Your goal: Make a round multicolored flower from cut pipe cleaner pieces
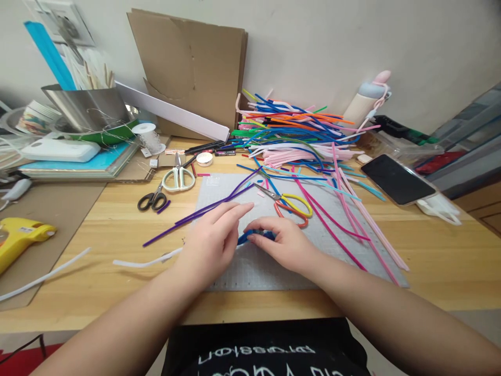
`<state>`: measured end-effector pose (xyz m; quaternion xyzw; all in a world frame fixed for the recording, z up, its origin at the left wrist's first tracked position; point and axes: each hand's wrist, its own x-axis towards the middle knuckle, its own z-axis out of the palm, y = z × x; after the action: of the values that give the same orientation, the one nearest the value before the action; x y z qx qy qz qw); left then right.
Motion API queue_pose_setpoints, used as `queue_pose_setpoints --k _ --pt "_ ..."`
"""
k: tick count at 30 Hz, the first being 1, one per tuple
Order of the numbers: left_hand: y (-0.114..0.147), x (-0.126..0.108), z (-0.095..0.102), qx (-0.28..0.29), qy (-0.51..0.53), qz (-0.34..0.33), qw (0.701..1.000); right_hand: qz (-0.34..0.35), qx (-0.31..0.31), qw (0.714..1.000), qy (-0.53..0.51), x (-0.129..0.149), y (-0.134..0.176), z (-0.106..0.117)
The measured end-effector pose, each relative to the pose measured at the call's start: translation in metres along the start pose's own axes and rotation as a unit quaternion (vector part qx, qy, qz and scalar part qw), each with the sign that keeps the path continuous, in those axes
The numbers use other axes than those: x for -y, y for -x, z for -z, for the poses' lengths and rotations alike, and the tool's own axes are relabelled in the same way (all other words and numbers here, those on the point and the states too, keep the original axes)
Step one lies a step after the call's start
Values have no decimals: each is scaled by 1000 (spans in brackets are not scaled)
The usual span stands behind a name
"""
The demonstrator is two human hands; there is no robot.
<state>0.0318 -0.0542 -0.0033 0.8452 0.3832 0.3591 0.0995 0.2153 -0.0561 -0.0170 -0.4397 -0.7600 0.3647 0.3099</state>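
Note:
Over a grey cutting mat (250, 274), my left hand (215, 240) is closed, its index finger pointing forward. A white pipe cleaner (151, 261) runs out from under it to the left. Between my hands lies a bunched blue pipe cleaner (243, 238), close against the white one. My right hand (285, 243) pinches the blue piece between thumb and fingers. How the two pipe cleaners join is hidden by my fingers. Just beyond my hands are scissors with yellow and orange handles (297, 204), and purple pipe cleaners (211, 206) lie past my left hand.
Magenta pipe cleaners (332, 224) cross the mat's right side. A multicoloured pile (297, 130) sits at the back, near a phone (397, 179). White-handled scissors (178, 178) and black-handled scissors (152, 200) lie at the left. A yellow glue gun (23, 235) rests on cardboard.

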Motion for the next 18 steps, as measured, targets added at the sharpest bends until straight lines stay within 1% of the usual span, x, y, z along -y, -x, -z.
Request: queue_pose_setpoints --k 3,8,11,18 --pt "1 2 -1 9 -4 -20 1000 28 3 999 38 1 1 -1" --pt "-3 2 1 -4 -20 -48 999 65 17 992 104 4 2 3" --pt "-5 0 4 5 -36 -50 998 58 18 992 107 6 2 8" --pt "-6 1 9 37 -121 -39 991 -2 -5 1000 30 2 -1 9"
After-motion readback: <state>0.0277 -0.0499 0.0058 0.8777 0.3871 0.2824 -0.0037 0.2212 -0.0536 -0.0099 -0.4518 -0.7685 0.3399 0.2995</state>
